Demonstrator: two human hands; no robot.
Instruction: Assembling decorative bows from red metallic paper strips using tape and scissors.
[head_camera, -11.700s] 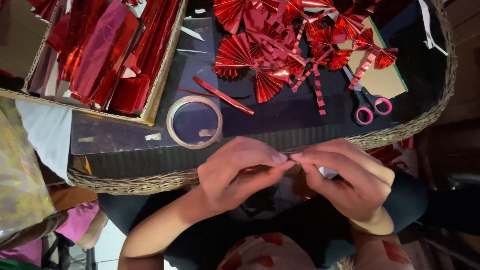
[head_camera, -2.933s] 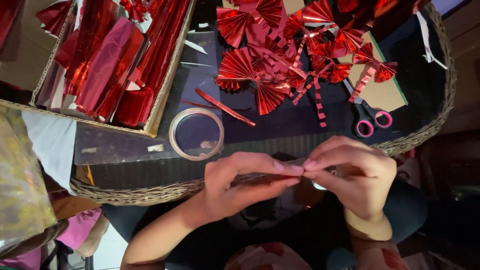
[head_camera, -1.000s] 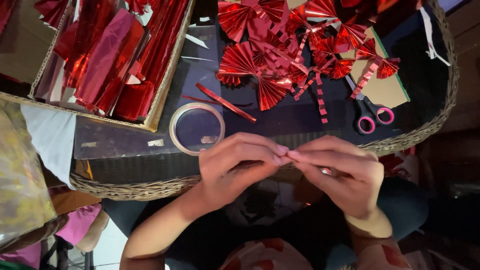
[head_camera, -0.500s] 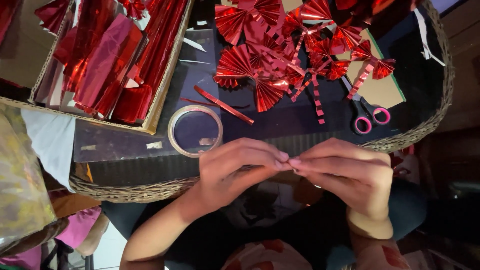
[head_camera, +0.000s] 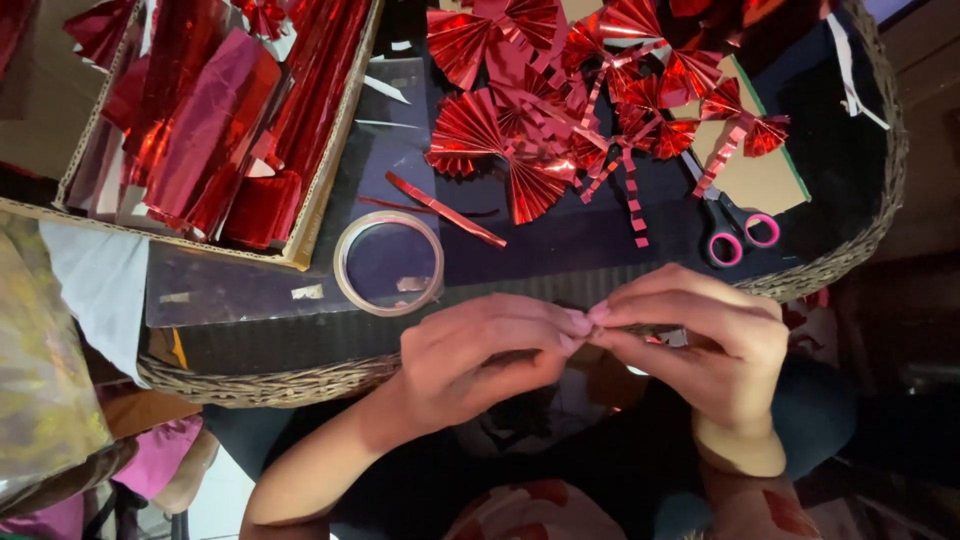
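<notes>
My left hand (head_camera: 480, 355) and my right hand (head_camera: 695, 340) meet fingertip to fingertip at the near rim of a woven tray (head_camera: 300, 380). Between them they pinch a narrow folded strip of red foil (head_camera: 650, 335), mostly hidden by the fingers. A roll of clear tape (head_camera: 388, 262) lies on the dark board just beyond my left hand. A loose red foil strip (head_camera: 445, 210) lies past the tape. Pink-handled scissors (head_camera: 730, 230) lie beyond my right hand.
A pile of pleated red foil fans and bows (head_camera: 580, 110) covers the far middle of the tray. A cardboard box (head_camera: 320, 190) of red foil sheets (head_camera: 200, 120) fills the far left. A shiny gold-patterned sheet (head_camera: 40, 390) lies at the left.
Both hands stay together at the tray's near rim, fingers shifting slightly along the strip. Earlier the hands were a little apart with the strip stretched between them.
</notes>
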